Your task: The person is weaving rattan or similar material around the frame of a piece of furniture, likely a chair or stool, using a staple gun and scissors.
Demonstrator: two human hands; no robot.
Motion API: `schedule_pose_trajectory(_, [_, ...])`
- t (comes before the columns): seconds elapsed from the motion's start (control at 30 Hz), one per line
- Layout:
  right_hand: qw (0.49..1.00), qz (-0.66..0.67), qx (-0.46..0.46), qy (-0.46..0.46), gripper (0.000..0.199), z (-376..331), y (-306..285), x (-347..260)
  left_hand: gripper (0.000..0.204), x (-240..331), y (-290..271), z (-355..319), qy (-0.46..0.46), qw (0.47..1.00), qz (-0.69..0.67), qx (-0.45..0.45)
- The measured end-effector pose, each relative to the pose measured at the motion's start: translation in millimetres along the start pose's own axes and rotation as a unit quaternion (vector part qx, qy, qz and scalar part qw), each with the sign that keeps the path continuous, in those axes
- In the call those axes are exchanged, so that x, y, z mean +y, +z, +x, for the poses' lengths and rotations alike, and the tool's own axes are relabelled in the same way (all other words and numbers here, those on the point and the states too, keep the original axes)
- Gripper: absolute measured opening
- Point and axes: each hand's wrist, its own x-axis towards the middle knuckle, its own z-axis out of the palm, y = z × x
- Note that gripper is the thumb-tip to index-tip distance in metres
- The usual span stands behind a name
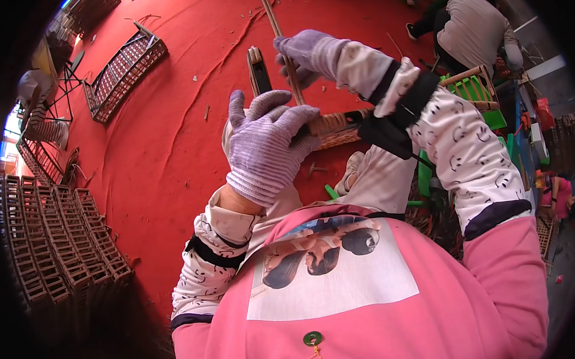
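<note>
Both my hands wear lilac-and-white striped gloves. My right hand [308, 52] is closed around a long, thin brown strip [270, 14], which slants up past the top edge of the view. The strip's lower end meets the fingertips of my left hand [270, 139], whose fingers are bent, one pointing up. Beneath that hand lies a brown wooden-looking frame [258, 73] with a dark inner side. Its near-right part [336, 122] is wrapped in pale brown strands and sits over my lap. My left palm and fingers hide much of the frame.
Red sheeting [191, 145] covers the floor, with small scraps on it. A lattice-sided brown frame [125, 71] lies at upper left; stacked brown frames [61, 238] stand at lower left. A person [472, 30] bends at upper right beside a green-slatted piece [471, 91]. Another person [41, 112] works far left.
</note>
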Motion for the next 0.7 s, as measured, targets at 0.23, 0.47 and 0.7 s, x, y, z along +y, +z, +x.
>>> schedule_pose_trajectory(0.23, [0.833,-0.2,0.077,-0.51,0.049,-106.8,-8.5,75.3,0.031,-17.5,-15.5,9.4,0.003,0.994,-0.07,-0.087])
schedule_pose_trajectory(0.47, [0.773,-0.211,0.119,-0.587,0.025,-102.6,7.8,88.8,0.026,-38.0,-24.5,23.6,0.099,0.978,-0.102,-0.15])
schedule_pose_trajectory(0.7, [0.803,-0.192,0.036,-0.563,0.02,-93.8,5.4,79.3,0.019,-33.8,-47.4,17.8,-0.099,0.919,-0.382,-0.014])
